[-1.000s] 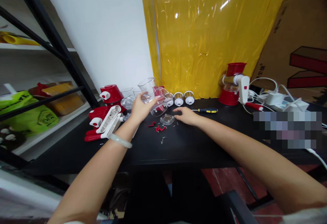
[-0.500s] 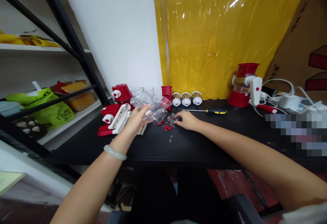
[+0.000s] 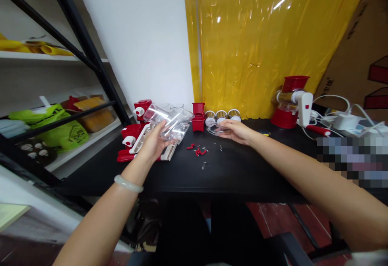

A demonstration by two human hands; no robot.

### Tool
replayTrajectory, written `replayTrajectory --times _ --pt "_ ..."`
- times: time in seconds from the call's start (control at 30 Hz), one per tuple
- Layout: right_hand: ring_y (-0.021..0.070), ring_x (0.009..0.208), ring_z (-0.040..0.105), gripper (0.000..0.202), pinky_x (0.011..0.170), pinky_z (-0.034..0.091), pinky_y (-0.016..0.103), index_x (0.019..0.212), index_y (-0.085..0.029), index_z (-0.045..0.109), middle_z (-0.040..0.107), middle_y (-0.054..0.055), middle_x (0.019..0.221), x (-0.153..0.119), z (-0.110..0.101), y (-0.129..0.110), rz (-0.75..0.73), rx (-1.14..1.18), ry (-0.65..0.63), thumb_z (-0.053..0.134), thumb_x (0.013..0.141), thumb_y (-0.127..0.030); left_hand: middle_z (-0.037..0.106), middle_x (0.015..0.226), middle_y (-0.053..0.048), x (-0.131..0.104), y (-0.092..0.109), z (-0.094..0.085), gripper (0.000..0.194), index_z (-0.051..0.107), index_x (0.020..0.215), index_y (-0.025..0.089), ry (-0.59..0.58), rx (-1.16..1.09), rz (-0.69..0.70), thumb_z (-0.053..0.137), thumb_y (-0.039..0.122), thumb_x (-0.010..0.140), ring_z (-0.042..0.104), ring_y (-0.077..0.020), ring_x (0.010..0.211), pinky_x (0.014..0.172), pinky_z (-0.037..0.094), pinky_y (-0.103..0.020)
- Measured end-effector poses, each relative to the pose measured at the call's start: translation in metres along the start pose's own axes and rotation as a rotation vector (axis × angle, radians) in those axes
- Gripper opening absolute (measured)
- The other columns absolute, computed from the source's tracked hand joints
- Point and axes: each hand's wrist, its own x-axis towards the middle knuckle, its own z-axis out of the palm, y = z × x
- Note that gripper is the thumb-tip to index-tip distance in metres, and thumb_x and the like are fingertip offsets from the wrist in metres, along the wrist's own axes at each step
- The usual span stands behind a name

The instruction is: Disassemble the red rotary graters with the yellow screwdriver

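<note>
My left hand (image 3: 155, 141) is closed around a clear plastic housing (image 3: 169, 121), held tilted above the left part of the black table. In my right hand (image 3: 237, 131), a thin clear plastic round piece (image 3: 214, 129) is gripped by its edge, in front of the grater drums (image 3: 221, 115). Between the hands, small red plastic parts (image 3: 200, 152) lie on the table among loose screws (image 3: 203, 165). A screwdriver (image 3: 265, 133) is mostly hidden behind my right hand and wrist.
White crank arms with red handles (image 3: 127, 157) and red grater bases (image 3: 131, 134) crowd the left. Red hoppers (image 3: 198, 117) stand at the back. An assembled rotary grater (image 3: 285, 114) stands right, beside white cables and power adapters (image 3: 345, 120). A black-framed shelf (image 3: 101, 64) borders the left.
My right hand has lifted the clear round piece off the table, moving slightly right. My left hand has shifted a little left and turned the clear housing.
</note>
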Motion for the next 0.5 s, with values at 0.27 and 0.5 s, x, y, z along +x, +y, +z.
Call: replayTrajectory --times 0.27,0.5 --pt "0.0203 0.082 0.078 0.014 0.092 0.058 0.045 0.088 -0.022 0.053 0.073 0.002 0.086 -0.03 -0.054 -0.004 0.073 0.125 0.009 0.065 0.093 -0.028 0.072 0.103 -0.009 -0.013 0.01 -0.027 0.036 0.065 0.102 0.023 0.042 -0.007 -0.072 0.072 0.049 0.077 0.07 -0.0289 0.102 0.069 0.065 -0.039" --pt "0.0144 0.076 0.072 0.011 0.085 0.056 0.035 0.082 -0.021 0.058 0.07 0.003 0.082 -0.039 -0.119 -0.012 -0.054 -0.084 0.261 0.067 0.088 -0.019 0.072 0.1 -0.007 -0.018 0.012 -0.026 0.034 0.067 0.098 0.021 0.051 -0.014 -0.044 0.08 0.031 0.068 0.071 -0.0231 0.086 0.065 0.064 -0.037"
